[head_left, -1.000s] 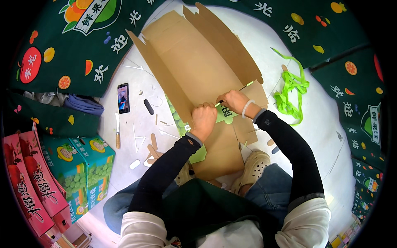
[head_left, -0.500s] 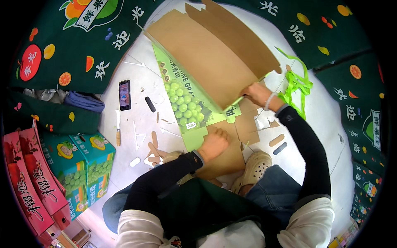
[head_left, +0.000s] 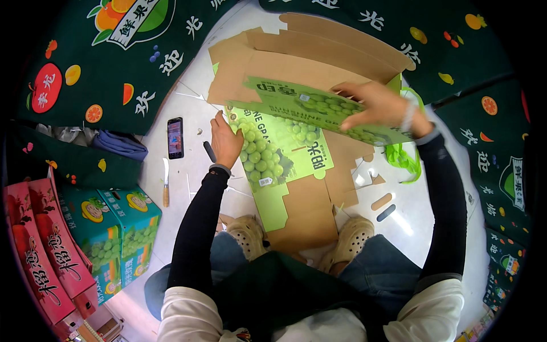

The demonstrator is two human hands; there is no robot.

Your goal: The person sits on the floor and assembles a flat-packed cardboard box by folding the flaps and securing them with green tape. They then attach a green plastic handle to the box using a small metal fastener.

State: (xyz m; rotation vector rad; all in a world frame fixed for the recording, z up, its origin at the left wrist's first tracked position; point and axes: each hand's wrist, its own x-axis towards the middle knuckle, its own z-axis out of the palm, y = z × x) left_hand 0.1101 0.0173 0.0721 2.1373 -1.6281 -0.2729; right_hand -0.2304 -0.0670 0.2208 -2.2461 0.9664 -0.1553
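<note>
Down on the white floor (head_left: 188, 97), the left hand (head_left: 227, 142) grips the left edge of a flattened green carton (head_left: 279, 151) printed with grapes, fingers curled over its rim. The right hand (head_left: 379, 105) lies spread, fingers open, on a raised green flap of the same carton, pressing it from above. The carton lies unfolded in front of the person's knees, its brown inner side showing at the far end and near the two beige clogs (head_left: 246, 235).

Just left of the left hand lie a short black marker (head_left: 209, 151), a phone (head_left: 175, 137) and a wooden-handled knife (head_left: 165, 182). A bunch of bright green plastic strap (head_left: 403, 157) sits beside the right wrist. Finished green grape boxes (head_left: 111, 228) and red boxes (head_left: 43, 251) stand at the left edge of the floor.
</note>
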